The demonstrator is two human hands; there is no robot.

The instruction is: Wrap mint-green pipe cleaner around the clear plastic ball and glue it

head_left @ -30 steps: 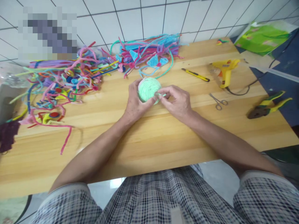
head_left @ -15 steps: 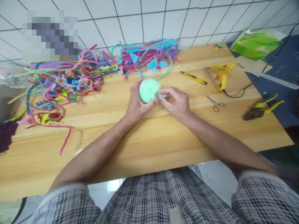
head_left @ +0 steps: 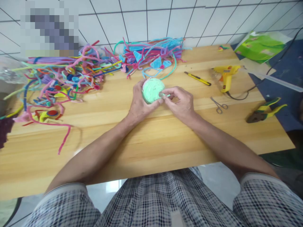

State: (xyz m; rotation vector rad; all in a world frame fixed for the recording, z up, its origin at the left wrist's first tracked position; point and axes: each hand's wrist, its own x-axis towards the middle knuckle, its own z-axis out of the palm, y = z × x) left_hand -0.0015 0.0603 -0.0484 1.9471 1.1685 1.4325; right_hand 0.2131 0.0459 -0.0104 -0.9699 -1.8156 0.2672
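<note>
A round, light green ball (head_left: pixel 152 90), wound from fuzzy strands like pipe cleaner, is held above the middle of the wooden table (head_left: pixel 146 142). My left hand (head_left: pixel 139 102) wraps round its left side and underside, with the thumb along the lower front. At the ball's right edge, my right hand (head_left: pixel 180 101) is closed in a pinch on a short light green strand end (head_left: pixel 167 95). The fingertips partly hide where this strand meets the ball. A trace of pink shows at the ball's upper left rim.
Colourful pipe cleaners (head_left: pixel 59 82) are heaped at the left, with a bundle (head_left: pixel 153 50) by the tiled wall. To the right lie a yellow box cutter (head_left: pixel 197 78), a glue gun (head_left: pixel 226 77), small scissors (head_left: pixel 219 105) and pliers (head_left: pixel 265 111). A green packet (head_left: pixel 261 47) is at the far right.
The camera view has shifted slightly. Both hands keep nearly the same hold on the ball, and the right fingers have moved only a little at its edge.
</note>
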